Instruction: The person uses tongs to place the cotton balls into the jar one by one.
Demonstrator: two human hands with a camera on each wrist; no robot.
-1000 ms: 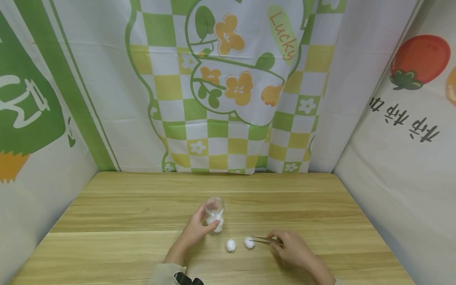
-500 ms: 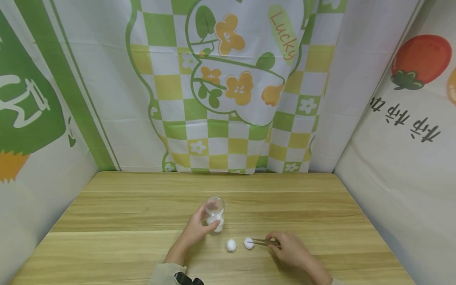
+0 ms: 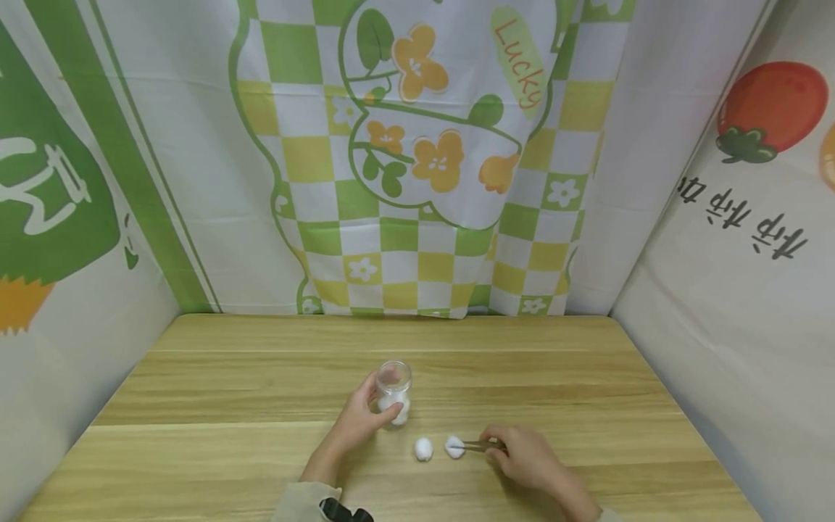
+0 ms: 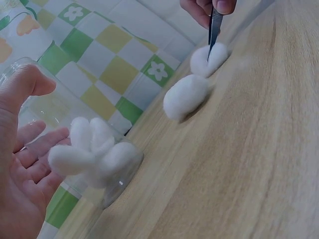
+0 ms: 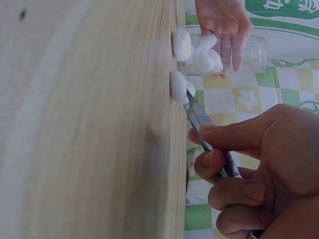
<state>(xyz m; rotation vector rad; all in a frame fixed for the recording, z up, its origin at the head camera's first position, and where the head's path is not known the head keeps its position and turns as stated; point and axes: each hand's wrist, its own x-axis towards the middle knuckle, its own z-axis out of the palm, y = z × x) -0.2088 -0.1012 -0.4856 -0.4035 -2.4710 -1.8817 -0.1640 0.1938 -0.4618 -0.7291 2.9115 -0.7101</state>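
Observation:
My left hand [image 3: 357,420] holds a clear open-topped jar [image 3: 394,386] upright on the table, thumb on one side and fingers round the other. Several white cotton balls [image 4: 112,157] lie in its lower part. In my right hand [image 3: 530,457] a pair of metal tweezers [image 5: 199,114] is pinched between thumb and fingers. The tips press into a cotton ball [image 4: 198,62] on the table, denting its middle. A second loose cotton ball [image 3: 423,449] rests between that one and the jar.
The wood-grain table [image 3: 261,370] runs back to a checked green and yellow curtain [image 3: 398,239]. Printed cloth walls rise at left and right. A black strap [image 3: 335,510] sits on the left sleeve [image 3: 301,502].
My right hand has moved slightly left with the tweezers, and the tips have closed in on the right-hand cotton ball, squeezing it out of round. The left hand and jar stay put.

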